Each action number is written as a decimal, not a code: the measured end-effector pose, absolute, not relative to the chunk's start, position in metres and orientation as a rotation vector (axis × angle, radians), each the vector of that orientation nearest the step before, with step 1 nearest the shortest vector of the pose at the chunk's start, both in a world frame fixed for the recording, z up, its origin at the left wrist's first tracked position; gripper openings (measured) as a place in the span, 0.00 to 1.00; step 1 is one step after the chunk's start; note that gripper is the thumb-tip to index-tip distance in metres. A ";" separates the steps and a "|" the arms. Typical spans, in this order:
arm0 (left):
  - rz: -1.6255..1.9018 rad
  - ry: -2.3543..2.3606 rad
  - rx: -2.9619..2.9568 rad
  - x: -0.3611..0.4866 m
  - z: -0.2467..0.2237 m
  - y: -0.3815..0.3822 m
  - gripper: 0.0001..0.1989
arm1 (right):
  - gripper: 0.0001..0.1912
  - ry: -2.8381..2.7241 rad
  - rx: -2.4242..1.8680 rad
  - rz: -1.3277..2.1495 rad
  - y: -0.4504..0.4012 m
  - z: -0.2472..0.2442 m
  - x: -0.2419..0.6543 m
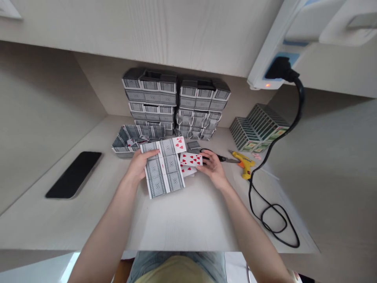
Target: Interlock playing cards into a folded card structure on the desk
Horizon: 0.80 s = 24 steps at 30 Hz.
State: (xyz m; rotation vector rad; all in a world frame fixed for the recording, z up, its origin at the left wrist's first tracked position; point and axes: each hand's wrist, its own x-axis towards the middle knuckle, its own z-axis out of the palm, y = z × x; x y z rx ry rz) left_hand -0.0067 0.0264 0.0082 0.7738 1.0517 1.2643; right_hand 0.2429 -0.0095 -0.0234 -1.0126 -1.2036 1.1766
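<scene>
My left hand (140,163) grips the left edge of a panel of playing cards (156,177), its patterned backs facing up. A face-up heart card (179,144) sticks out at the panel's top right corner. Between the thumb and fingers of my right hand (212,167) is another heart card (191,159), close to the panel's right edge. Beneath it, more face-up cards (188,170) lie on the table. An open box made of cards (122,150), with loose cards inside, stands behind my left hand.
Stacked card-built boxes (203,98) stand at the back. Right of them are card packs (250,133), black scissors (225,159) and a yellow glue gun (246,165). A black cable (266,226) loops at the right. A phone (75,175) lies at the left.
</scene>
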 end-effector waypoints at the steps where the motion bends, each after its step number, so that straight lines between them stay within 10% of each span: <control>1: 1.268 1.048 0.774 -0.007 0.009 0.026 0.15 | 0.33 -1.205 -1.026 1.149 -0.009 -0.022 0.244; 24: 1.273 1.043 0.718 -0.003 0.010 0.026 0.14 | 0.27 -1.191 -0.902 1.224 -0.015 -0.020 0.233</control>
